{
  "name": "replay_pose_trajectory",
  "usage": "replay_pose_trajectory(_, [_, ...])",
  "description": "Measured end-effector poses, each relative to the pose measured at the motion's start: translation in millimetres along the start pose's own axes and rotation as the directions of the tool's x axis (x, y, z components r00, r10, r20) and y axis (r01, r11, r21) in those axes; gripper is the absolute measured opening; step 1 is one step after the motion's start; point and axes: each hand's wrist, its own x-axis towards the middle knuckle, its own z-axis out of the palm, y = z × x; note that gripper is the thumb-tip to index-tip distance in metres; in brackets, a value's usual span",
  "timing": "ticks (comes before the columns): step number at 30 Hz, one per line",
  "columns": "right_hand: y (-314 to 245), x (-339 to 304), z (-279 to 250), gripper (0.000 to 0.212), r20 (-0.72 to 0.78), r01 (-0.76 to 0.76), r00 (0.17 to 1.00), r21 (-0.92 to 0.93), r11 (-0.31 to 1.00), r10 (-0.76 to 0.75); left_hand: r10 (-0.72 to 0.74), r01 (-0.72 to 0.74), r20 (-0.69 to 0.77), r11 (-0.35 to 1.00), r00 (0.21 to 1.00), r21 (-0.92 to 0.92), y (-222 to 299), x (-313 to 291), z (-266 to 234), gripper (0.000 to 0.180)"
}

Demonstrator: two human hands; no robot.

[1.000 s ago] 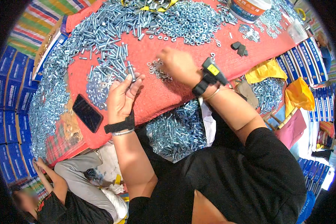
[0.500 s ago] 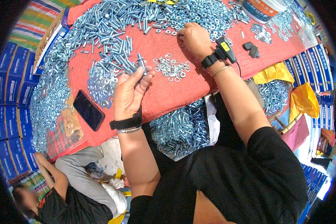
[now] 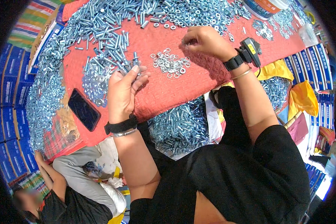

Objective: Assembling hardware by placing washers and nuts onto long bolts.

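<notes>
My left hand [image 3: 124, 89] is closed round a metal bolt [image 3: 135, 56], its upper end sticking up between thumb and fingers with a washer-like ring on it. Below it on the red cloth lie flat washers [image 3: 94, 85], and beyond them a heap of loose bolts [image 3: 110, 44]. My right hand [image 3: 208, 42] hovers over the cloth between the nuts [image 3: 198, 16] and a small pile of ring washers [image 3: 170, 64]. Its fingertips are pinched together; what they hold, if anything, is too small to name.
A black phone [image 3: 84, 109] lies at the left edge of the red cloth [image 3: 164, 98]. More bolts [image 3: 179, 128] fill a container below the near edge. A white bucket [image 3: 263, 8] stands at the far right. Blue boxes [image 3: 11, 86] are stacked left; another person [image 3: 67, 194] sits lower left.
My right hand has drawn back from the edge of the nut pile toward me, its wrist shifting right. The left hand keeps its grip on the bolt, nearly in place.
</notes>
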Motion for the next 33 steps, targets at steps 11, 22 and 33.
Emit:
replay_pose_trajectory(11, [-14, -15, 0, 0.023, 0.18, 0.155, 0.973, -0.051, 0.987, -0.143, -0.059, 0.056, 0.065, 0.997, 0.996, 0.052, 1, 1, 0, 0.021])
replay_pose_trajectory(22, [-39, 5, 3, 0.017, 0.034, -0.111, 0.994, 0.398, 0.911, 0.106, -0.123, 0.106, 0.118, 0.984, 0.985, 0.143, -11, 0, 14, 0.013])
replay_pose_trajectory(33, [-60, 21, 11, 0.017, -0.033, 0.096, 0.995, 0.434, 0.896, -0.091, -0.161, 0.117, 0.181, 0.965, 0.97, 0.235, -8, -1, 14, 0.011])
